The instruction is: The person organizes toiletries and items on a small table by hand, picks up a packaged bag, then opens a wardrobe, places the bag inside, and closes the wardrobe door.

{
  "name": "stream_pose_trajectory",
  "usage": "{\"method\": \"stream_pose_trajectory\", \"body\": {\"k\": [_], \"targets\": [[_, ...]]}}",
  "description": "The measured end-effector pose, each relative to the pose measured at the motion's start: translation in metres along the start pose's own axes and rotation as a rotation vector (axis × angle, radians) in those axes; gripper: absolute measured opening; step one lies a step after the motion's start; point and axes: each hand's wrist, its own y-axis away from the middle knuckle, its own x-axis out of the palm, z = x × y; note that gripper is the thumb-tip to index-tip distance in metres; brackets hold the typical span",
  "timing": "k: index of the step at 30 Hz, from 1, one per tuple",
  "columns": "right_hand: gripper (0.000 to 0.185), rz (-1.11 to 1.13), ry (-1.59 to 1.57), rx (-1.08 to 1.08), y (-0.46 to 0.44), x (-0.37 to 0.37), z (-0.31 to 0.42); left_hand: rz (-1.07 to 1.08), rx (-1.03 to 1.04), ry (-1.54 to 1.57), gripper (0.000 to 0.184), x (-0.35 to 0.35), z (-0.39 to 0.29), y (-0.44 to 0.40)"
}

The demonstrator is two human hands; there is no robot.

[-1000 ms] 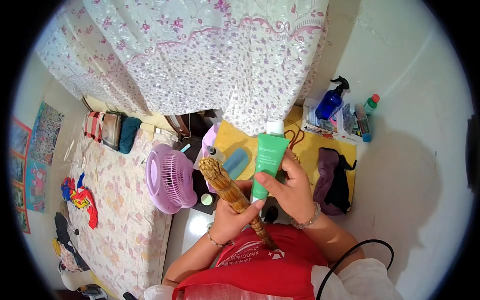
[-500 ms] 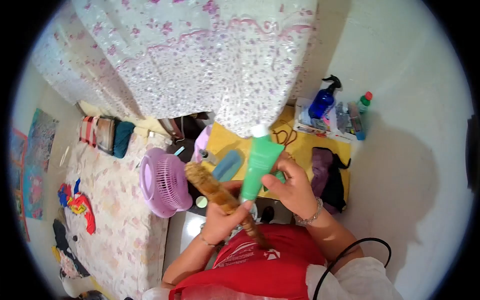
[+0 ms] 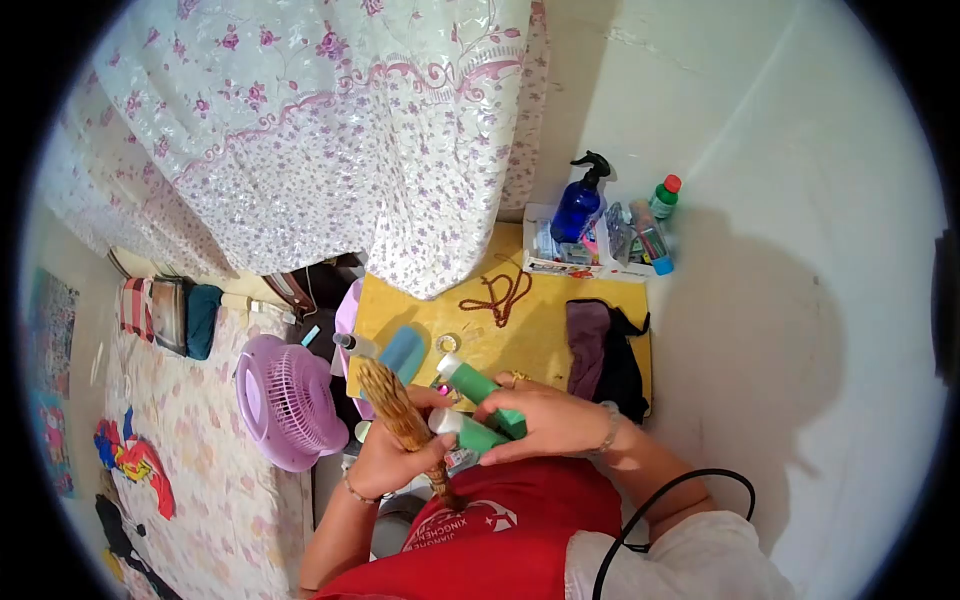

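Note:
My left hand (image 3: 380, 465) is closed around a brown, ribbed, tapering stick (image 3: 388, 395) that looks like a root; its thick end points up and away from me. In my right hand (image 3: 555, 420) are two green tubes with white caps, an upper tube (image 3: 480, 388) and a lower tube (image 3: 478, 436), both with caps facing left. The lower tube's cap lies against or very near my left thumb; I cannot tell whether they touch. Both hands are in front of the red apron (image 3: 560, 500), at the near edge of the yellow table (image 3: 430, 300).
On the table are a beaded string (image 3: 497, 300), a tape roll (image 3: 447, 343), a blue object (image 3: 402, 352), dark cloth (image 3: 620, 360) and a carton (image 3: 570, 268) holding a blue spray bottle (image 3: 578, 208). A purple fan (image 3: 295, 405) stands left, beside the bed (image 3: 220, 430). A black cable (image 3: 690, 475) loops by my right arm.
The green tube that stood upright between my hands is lowered and tilted left. Both tubes now lie together in my right hand. The brown stick stays in my left hand; the view has shifted right.

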Motion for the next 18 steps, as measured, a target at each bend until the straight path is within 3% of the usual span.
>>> {"method": "stream_pose_trajectory", "body": {"k": [2,5,7,9,11,13,14,16,18], "targets": [[0.046,-0.073,-0.038,-0.02,-0.003,0.016,-0.015,-0.144,-0.155,0.166,0.041,0.007,0.004,-0.005],[0.04,-0.204,-0.063,-0.033,-0.007,0.02,-0.034,-0.306,-0.161,0.318,0.046,0.017,0.004,-0.016],[0.039,-0.384,-0.321,0.252,-0.012,0.0,-0.046,-0.337,-0.154,0.311,0.051,0.014,0.002,-0.017],[0.057,-0.56,-0.545,0.314,-0.028,-0.035,-0.084,-0.413,-0.161,0.295,0.05,0.01,0.003,-0.014],[0.074,-0.747,-0.466,0.262,-0.048,-0.074,-0.117,-0.443,-0.162,0.284,0.047,0.008,0.009,-0.006],[0.079,-0.821,-0.234,0.377,-0.068,-0.11,-0.136,-0.485,-0.174,0.312,0.043,0.007,0.009,0.0],[0.079,-0.812,-0.237,0.375,-0.08,-0.125,-0.163,-0.497,-0.184,0.297,0.04,0.007,0.007,0.004],[0.071,-0.945,0.396,0.368,-0.101,-0.139,-0.195,-0.52,-0.177,0.293,0.04,0.007,0.01,0.01],[0.065,-0.905,0.498,0.404,-0.103,-0.14,-0.188,-0.54,-0.177,0.287,0.04,0.005,0.011,0.017]]}}
